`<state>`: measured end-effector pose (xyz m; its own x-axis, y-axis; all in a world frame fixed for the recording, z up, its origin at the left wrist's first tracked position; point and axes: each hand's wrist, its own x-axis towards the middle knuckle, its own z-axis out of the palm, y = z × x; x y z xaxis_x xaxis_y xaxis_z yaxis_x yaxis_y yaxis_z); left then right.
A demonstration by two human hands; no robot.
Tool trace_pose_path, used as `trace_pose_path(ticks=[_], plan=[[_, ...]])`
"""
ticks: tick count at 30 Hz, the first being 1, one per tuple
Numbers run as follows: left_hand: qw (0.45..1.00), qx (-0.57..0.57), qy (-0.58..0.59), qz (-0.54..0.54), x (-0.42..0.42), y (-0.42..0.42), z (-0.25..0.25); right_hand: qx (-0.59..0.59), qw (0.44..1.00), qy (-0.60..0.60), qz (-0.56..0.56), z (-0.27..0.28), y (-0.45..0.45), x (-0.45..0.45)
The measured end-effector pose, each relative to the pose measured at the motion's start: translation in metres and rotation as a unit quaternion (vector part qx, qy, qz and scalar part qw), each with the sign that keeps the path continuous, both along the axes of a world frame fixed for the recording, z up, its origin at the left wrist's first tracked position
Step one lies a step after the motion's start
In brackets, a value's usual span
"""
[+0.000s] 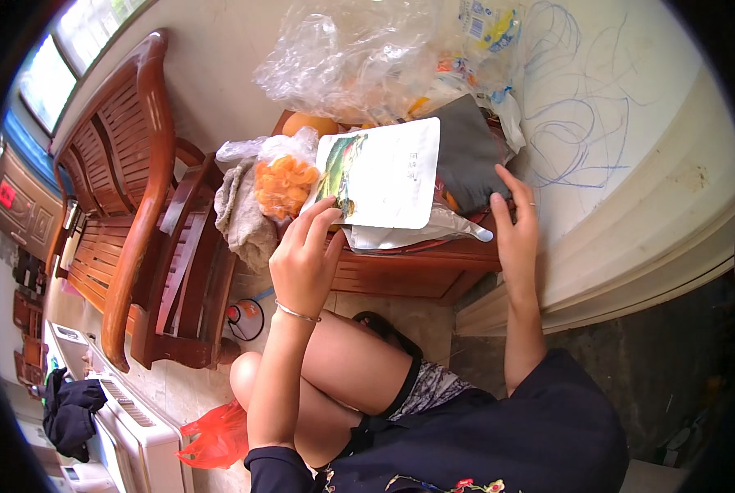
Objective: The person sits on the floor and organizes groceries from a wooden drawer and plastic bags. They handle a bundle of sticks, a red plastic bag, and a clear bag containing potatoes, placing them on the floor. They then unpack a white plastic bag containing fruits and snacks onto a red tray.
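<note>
A flat white pouch point(392, 175) with a green printed picture lies tilted over the pile on a wooden cabinet point(404, 271). My left hand point(309, 246) is at its lower left corner, fingertips on the printed part; the thumb's contact is unclear. My right hand point(514, 206) touches or holds the right edge of a dark grey flat bag point(469, 154), thumb and forefinger apart at that edge. Under the white pouch shows a silvery plastic bag point(416, 236). Left of it sit a clear bag of orange curled pieces point(286, 182) and a greyish-brown cloth point(244, 215).
Crumpled clear plastic bags point(355, 58) are heaped at the back against the wall. A wooden slatted bench point(121, 160) stands at the left. A red plastic bag point(216, 434) lies low beside my knees. A scribbled wall point(583, 123) bounds the right side.
</note>
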<state>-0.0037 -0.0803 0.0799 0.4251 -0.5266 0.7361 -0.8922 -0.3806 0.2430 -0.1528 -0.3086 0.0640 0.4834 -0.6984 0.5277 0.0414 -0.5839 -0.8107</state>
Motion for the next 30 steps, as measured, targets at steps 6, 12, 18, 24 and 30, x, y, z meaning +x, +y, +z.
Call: trace_pose_path(ticks=[6,12,18,24,30], plan=[[1.0,0.002,0.006,0.0,-0.001,0.001,-0.005,-0.061,0.997,0.018,0.033,-0.013,0.0,0.002],[0.999,-0.026,0.005,0.027,-0.001,0.013,-0.016,-0.104,0.994,0.008,0.02,-0.008,0.004,0.004],[0.999,-0.02,0.006,0.024,0.002,0.031,-0.023,-0.128,0.989,-0.078,-0.006,0.022,0.013,0.014],[0.996,-0.075,0.043,0.01,0.006,0.039,-0.033,-0.247,0.968,-0.053,0.007,0.106,0.033,0.055],[0.991,-0.122,0.06,0.013,0.011,0.051,-0.03,-0.473,0.873,0.1,0.059,0.182,0.036,0.162]])
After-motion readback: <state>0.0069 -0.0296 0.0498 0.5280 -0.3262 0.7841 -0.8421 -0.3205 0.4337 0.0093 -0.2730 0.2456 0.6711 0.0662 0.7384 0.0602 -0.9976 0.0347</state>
